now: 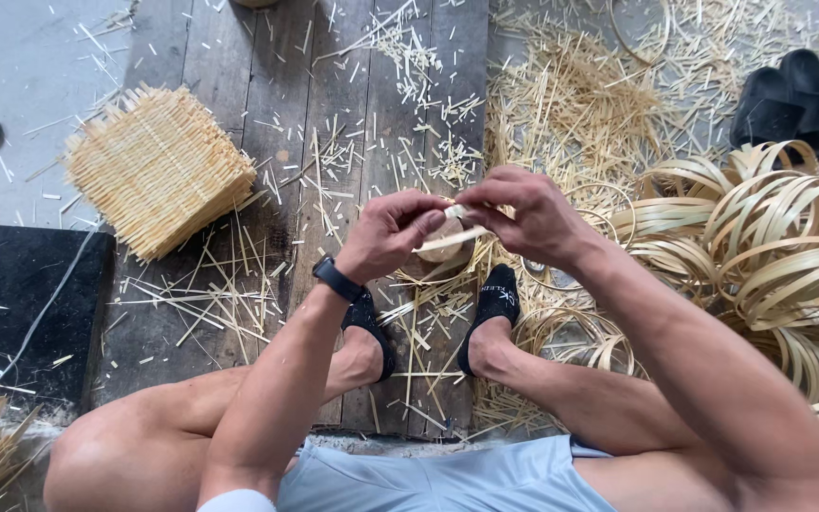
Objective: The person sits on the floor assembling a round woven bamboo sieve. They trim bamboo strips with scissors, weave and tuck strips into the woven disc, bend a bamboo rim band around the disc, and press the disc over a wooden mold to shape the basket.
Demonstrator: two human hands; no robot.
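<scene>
Floor, far left: dark mat (21, 303); beside it a stack of square woven bamboo mats (158, 169), lying well apart from both hands.

Centre: wooden plank floor (334, 76), strewn with short bamboo offcuts (400, 142).

Left hand (392, 232): raised above the feet, black watch (336, 279) on the wrist, fingers curled, thumb and forefinger pinched on the left part of a thin bamboo strip (449, 239).

Bamboo strip: pale, flat, held between the two hands; long axis runs roughly left to right, tilting slightly up toward the right. Both hands touch it; neither is clearly nearer. A round pale object sits just behind it, too hidden to identify.

Right hand (528, 216): fingertips pressed together on the strip's upper right end, nearly meeting the left hand's fingers.

Below: two feet in black socks (497, 296) on the planks.

Right: loose bamboo slivers (561, 104); heap of coiled bamboo bands (770, 237); pair of black sandals (791, 95) at the far edge.
</scene>
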